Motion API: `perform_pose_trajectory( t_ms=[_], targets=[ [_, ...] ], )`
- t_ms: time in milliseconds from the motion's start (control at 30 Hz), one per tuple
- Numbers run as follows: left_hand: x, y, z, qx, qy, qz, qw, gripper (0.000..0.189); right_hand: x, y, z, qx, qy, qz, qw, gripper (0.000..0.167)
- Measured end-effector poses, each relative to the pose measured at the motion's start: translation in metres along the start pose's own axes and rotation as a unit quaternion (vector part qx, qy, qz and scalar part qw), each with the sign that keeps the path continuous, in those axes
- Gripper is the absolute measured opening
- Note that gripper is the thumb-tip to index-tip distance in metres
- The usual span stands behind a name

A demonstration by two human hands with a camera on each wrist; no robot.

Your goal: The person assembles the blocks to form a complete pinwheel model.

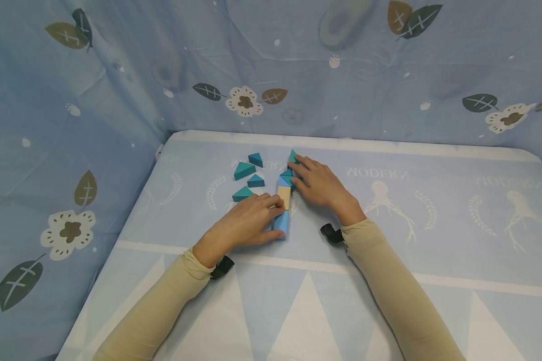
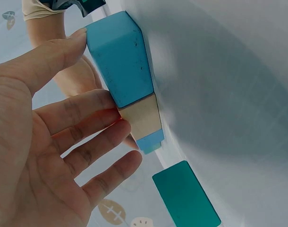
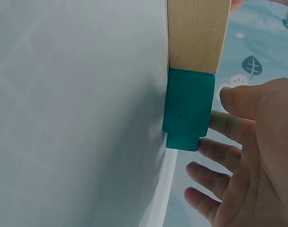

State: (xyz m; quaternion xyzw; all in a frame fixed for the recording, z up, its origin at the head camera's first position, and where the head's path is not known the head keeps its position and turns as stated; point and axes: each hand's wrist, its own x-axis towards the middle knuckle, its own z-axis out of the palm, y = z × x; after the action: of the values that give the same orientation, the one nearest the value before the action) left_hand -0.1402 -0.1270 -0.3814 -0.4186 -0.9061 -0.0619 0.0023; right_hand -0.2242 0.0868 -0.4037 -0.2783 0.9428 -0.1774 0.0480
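Note:
A row of blocks runs away from me on the table in the head view: a blue block nearest, then a natural-wood block, then small blue and teal triangular blocks. My left hand lies along the row's left side, fingers extended; in the left wrist view the thumb touches the near end of the blue block and fingertips meet its side and the wood. From the right, my right hand reaches the far part with spread fingers, its fingertips at the side of the teal blocks.
Left of the row lie several loose triangular blocks, among them a teal one and a dark blue one. A patterned cloth covers the table, and blue printed curtains hang behind and at the left.

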Motion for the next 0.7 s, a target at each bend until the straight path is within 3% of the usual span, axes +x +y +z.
perform_pose_trajectory(
  t_ms=[700],
  targets=[
    [-0.0001, 0.0001, 0.0002, 0.002, -0.005, -0.004, 1.0000, 0.053, 0.0002, -0.0090, 0.0038, -0.012, 0.006, -0.032, 0.9994, 0.051]
  ],
)
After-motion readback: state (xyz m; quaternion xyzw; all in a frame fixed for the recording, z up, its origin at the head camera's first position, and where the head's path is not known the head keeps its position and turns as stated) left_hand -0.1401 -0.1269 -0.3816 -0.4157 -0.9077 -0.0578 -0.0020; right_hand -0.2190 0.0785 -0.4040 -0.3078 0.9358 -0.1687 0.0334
